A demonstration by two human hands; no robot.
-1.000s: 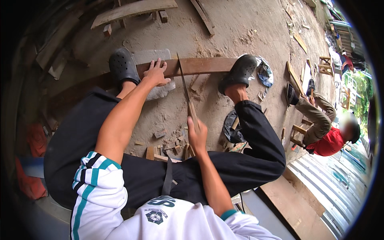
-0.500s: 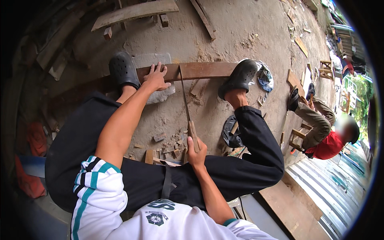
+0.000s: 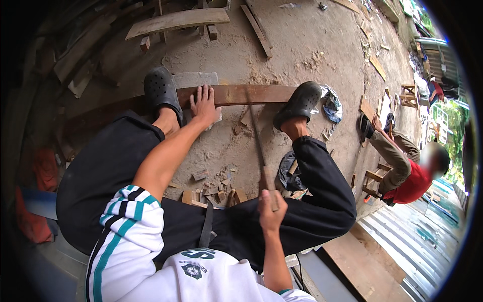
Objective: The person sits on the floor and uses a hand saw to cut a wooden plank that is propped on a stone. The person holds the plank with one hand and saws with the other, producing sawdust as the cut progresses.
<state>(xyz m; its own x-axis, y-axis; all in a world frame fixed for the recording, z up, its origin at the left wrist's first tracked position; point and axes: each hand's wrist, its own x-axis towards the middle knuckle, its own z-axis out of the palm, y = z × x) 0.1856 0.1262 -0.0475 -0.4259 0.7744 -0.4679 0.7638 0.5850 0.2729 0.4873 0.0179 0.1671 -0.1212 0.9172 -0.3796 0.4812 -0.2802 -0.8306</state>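
A long reddish-brown wooden board [image 3: 266, 94] lies across the ground in front of me, with a foot in a black clog on it at either side. My left hand [image 3: 204, 106] presses on the board beside the left clog, its fingers spread and stretched out. In my right hand [image 3: 272, 211] is the wooden handle of a handsaw [image 3: 258, 141], with the fingers wrapped round it. The saw's narrow blade points away from me, and its tip appears over the board, right of my left hand. Whether the teeth touch the wood, I cannot tell.
A pale stone slab [image 3: 196, 79] shows behind the board. Wood offcuts [image 3: 221, 196] lie between my legs, near a black plastic bag [image 3: 288, 171]. At the right, a person in a red shirt [image 3: 405, 183] sits on a low stool. A plank bench [image 3: 178, 22] stands at the far left.
My right hand has moved right and back toward me with the handsaw. The blade has swung away from its earlier line on the board. My left hand stays on the board.
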